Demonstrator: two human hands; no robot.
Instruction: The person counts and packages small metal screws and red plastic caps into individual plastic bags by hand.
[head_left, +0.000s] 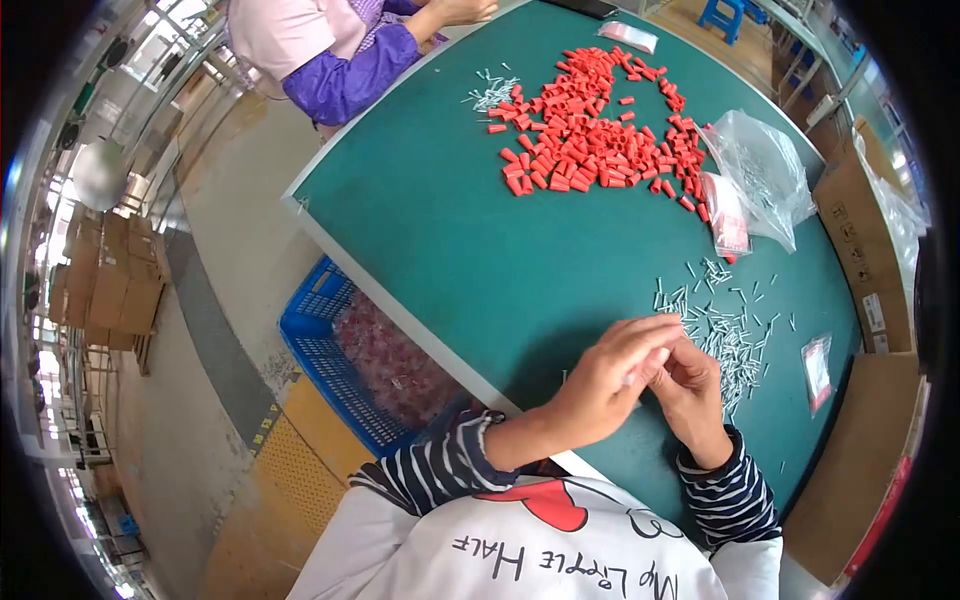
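at the far left, stacked brown cardboard boxes point(110, 285) stand on the grey floor. nearer the bench, a blue plastic crate point(318, 340) sits on the floor just beside the table edge, filled with clear bags of small red parts. the green-topped work table point(450, 230) takes up the middle of the view. at its far edge a co-worker's purple sleeve point(350, 75) rests on the rim. beyond you lies a wide heap of short red plastic caps point(590, 130), with a small scatter of metal pins beside it. your left hand point(605, 385) hovers low over the near part of the table, fingers curled and drawn together, pinching a small pale piece at the fingertips; what it is cannot be told. your right hand point(695, 395) touches it, fingers bent inward and meeting the left fingertips. just beyond both hands spreads a loose pile of thin silver metal pins point(720, 325). to the right, a crumpled clear plastic bag point(770, 175) lies beside the caps, and a small clear packet with red print point(817, 370) lies near the table's edge.
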